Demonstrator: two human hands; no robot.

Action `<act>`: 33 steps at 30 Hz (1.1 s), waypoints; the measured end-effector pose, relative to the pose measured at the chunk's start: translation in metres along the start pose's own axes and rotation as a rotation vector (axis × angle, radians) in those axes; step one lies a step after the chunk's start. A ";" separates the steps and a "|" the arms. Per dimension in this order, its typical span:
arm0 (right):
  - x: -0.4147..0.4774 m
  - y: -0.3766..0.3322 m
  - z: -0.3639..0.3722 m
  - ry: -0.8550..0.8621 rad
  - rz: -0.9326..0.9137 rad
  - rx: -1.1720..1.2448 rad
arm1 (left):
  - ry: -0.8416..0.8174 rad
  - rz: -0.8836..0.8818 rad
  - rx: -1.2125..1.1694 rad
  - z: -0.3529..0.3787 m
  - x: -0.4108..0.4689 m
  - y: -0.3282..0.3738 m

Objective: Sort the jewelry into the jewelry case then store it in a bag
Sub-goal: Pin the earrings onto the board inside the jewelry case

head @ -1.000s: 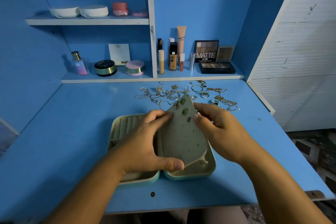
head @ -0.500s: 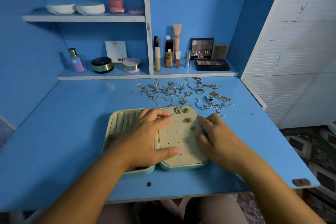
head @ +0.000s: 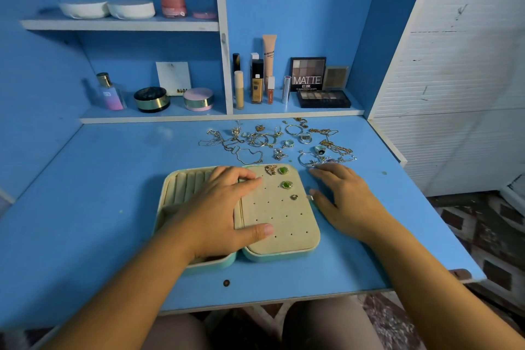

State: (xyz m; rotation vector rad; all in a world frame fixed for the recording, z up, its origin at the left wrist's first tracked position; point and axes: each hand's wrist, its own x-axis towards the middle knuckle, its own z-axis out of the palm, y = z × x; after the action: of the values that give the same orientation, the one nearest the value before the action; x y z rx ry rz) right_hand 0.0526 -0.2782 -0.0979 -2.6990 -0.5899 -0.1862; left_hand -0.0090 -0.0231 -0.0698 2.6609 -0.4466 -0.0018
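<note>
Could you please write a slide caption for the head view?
Left hand rests on the open jewelry case; right hand lies beside it near loose jewelry.

Open cream-lined, teal-shelled jewelry case (head: 255, 258) lies flat on the blue desk (head: 113, 179), four small earrings (head: 287, 185) pinned in its perforated right panel (head: 279, 219); loose gold and silver chains, rings and hoops (head: 264, 140) lie scattered just beyond it

The left hand (head: 224, 207) lies palm down and flat, its fingers straight and slightly spread, pointing away from the body, the thumb stretched out to the right. The right hand (head: 343, 202) is also palm down, just beside it and apart from it, fingers relaxed and angled forward and to the left, holding nothing. Both bare forearms reach in from the lower edge, converging toward the middle.
</note>
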 end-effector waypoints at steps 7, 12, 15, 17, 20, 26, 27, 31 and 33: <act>0.000 0.002 0.007 0.000 0.023 -0.016 | -0.007 0.033 -0.022 -0.001 0.006 -0.009; 0.000 0.001 0.007 -0.004 0.028 -0.030 | -0.022 0.031 -0.022 -0.003 0.013 -0.010; 0.000 0.001 0.007 -0.008 0.031 -0.029 | -0.016 0.023 -0.018 -0.002 0.015 -0.009; -0.001 0.001 0.006 -0.009 0.037 -0.024 | -0.016 0.022 -0.024 -0.002 0.016 -0.009; -0.001 0.001 0.006 -0.007 0.038 -0.012 | -0.030 0.010 -0.015 -0.005 0.020 -0.007; -0.001 0.002 0.007 0.035 0.061 0.058 | 0.040 0.075 0.035 -0.031 0.072 0.019; -0.001 0.002 0.007 0.042 0.058 0.066 | 0.044 0.097 0.018 -0.032 0.086 0.023; -0.001 0.005 0.009 0.062 0.047 0.077 | 0.034 0.161 -0.052 -0.020 0.136 0.028; 0.000 0.006 0.011 0.078 0.050 0.082 | 0.011 0.184 -0.061 -0.011 0.157 0.028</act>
State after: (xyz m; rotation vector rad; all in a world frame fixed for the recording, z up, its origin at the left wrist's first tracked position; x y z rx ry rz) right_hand 0.0557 -0.2789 -0.1096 -2.6114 -0.4955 -0.2470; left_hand 0.1320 -0.0912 -0.0375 2.5494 -0.6751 0.0539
